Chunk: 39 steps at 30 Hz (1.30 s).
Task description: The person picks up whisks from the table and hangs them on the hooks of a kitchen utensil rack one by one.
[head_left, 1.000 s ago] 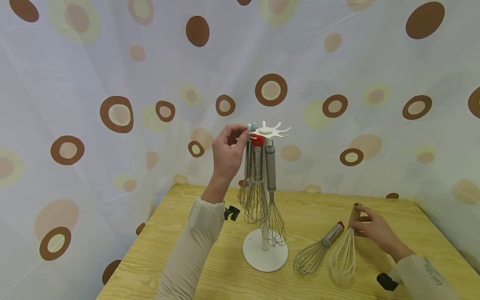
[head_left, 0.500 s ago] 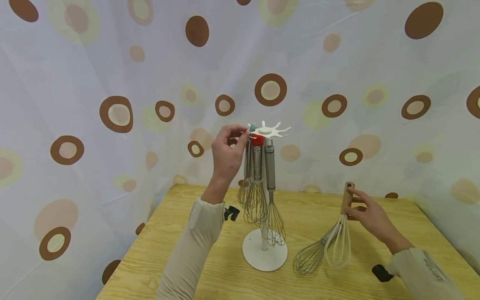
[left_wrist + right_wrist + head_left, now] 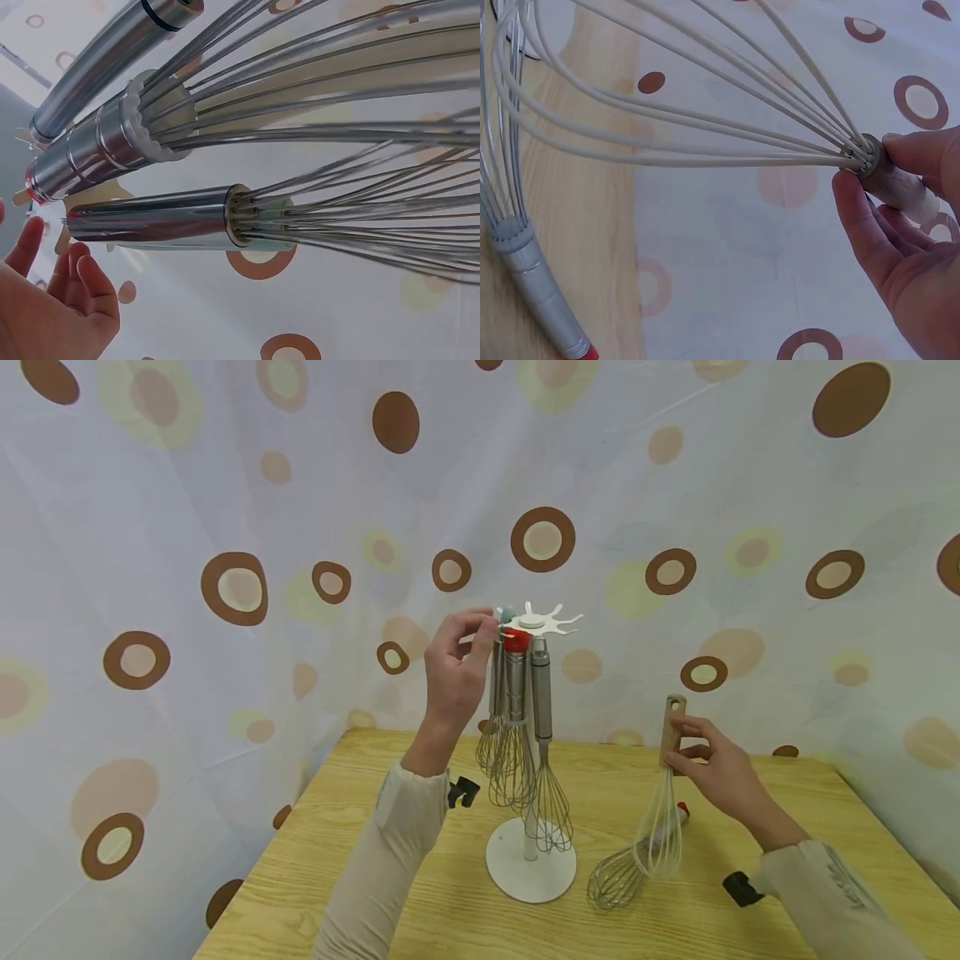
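A white whisk stand [image 3: 510, 877] has a top plate with several curved prongs. At its left prongs my left hand [image 3: 456, 667] pinches a prong tip between thumb and forefinger, beside a pale blue handle end [image 3: 507, 612]. Below the plate hang a red-capped whisk [image 3: 515, 685], a plain steel whisk [image 3: 542, 697] and at least one more behind; the left wrist view shows their steel handles close by the fingers. My right hand [image 3: 716, 768] pinches the wooden handle [image 3: 671, 739] of a pale-wired whisk, upright, loops downward. In the right wrist view the handle [image 3: 904, 191] lies between thumb and fingers.
A steel whisk [image 3: 611, 881] with a red end lies on the wooden table [image 3: 420, 877], right of the stand base. The held whisk's loops overlap it in the head view. A spotted curtain [image 3: 315, 510] hangs behind the table.
My right hand has raised the wooden-handled whisk off the table and carried it leftward, over the lying steel whisk. My left hand has stayed at the stand's top.
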Each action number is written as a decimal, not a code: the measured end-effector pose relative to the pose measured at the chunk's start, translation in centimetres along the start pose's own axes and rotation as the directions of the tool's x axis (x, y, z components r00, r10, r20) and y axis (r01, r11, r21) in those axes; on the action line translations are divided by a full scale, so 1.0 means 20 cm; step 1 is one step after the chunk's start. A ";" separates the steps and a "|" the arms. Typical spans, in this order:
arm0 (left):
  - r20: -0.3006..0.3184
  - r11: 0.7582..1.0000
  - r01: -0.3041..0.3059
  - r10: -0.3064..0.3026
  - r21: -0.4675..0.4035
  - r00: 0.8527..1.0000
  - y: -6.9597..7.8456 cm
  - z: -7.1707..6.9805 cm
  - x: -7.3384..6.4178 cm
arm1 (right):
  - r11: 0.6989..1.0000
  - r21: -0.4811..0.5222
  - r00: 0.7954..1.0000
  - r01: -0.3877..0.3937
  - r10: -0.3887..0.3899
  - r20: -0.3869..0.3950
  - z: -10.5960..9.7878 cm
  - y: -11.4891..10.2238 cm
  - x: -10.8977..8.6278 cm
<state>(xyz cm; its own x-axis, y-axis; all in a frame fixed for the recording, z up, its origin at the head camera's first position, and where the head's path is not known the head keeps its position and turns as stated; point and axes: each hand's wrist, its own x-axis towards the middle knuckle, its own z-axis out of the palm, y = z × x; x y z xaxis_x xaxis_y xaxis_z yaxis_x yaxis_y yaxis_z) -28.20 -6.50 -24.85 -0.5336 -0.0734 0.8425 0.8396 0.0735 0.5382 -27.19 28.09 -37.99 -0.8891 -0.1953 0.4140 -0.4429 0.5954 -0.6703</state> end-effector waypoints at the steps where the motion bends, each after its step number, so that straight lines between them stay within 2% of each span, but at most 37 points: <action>1: 0.007 1.000 -0.001 0.001 0.001 1.000 0.00 0.00 0.00 | 1.000 -0.006 1.000 0.009 -0.009 -0.004 0.00 -0.02 0.01; 8: 0.009 0.997 0.050 -0.051 0.052 0.999 0.04 0.01 -0.01 | 0.999 0.007 0.998 0.048 -0.048 -0.035 0.04 -0.13 0.04; 15: -0.019 0.996 0.037 -0.036 0.082 0.999 0.05 0.02 -0.01 | 0.994 0.050 0.993 0.094 -0.091 -0.073 0.06 -0.22 0.05; 22: -0.063 0.989 0.080 -0.072 0.128 0.995 0.07 0.02 -0.02 | 0.984 0.081 0.983 0.158 -0.149 -0.103 0.06 -0.28 0.06; 30: -0.096 0.988 0.116 -0.106 0.098 0.990 0.09 0.03 -0.03 | 0.971 0.108 0.972 0.214 -0.199 -0.128 0.06 -0.35 0.07; 34: -0.117 0.985 0.137 -0.125 0.105 0.985 0.10 0.04 -0.04 | 0.957 0.142 0.963 0.252 -0.233 -0.139 0.06 -0.38 0.08; 39: -0.139 0.979 0.172 -0.157 0.108 0.978 0.11 0.05 -0.04 | 0.922 0.208 0.940 0.328 -0.297 -0.167 0.07 -0.44 0.09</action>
<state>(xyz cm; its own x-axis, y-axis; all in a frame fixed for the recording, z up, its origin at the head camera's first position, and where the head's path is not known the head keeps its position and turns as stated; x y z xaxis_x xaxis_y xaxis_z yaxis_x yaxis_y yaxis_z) -25.95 -5.33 -24.35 -0.6395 -0.2211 0.7363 0.7191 0.1669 0.6746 -24.96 21.46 -32.22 -0.6853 -0.2303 0.6909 -0.7235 0.3230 -0.6101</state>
